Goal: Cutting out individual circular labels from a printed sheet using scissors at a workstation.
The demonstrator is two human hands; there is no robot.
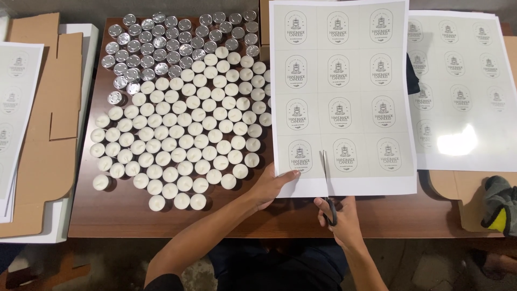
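At the left edge of the bench (177, 223) lay flat brown cardboard (51, 108) over white boards, with the edge of another printed sheet (13, 97) just showing. Across the left and middle of the brown bench top stood a dense cluster of white tealight candles (183, 140), touching one another in rough diagonal rows. Toward the far left corner the cluster gave way to silver metal cups (161, 43), packed just as closely.

The left hand (272, 188) held the near left corner of the label sheet (342, 97), thumb on top of the paper and the other fingers curled beneath it, pinching the sheet's edge. The sheet, white with a grid of pale rounded labels, sat over the right half of the bench and partly overhung the near edge.

The right hand (342, 218) gripped dark-handled scissors (327, 186), fingers closed through the loops; the blades stood upright into the sheet from its near edge, between the first and second label columns. Whether the blades were parted or shut was hard to tell, as they looked like one thin line.

To the right lay a second label sheet (463, 91), glare across its near part, resting on more cardboard (458, 188). At the far right edge sat a grey and yellow glove (501, 205).
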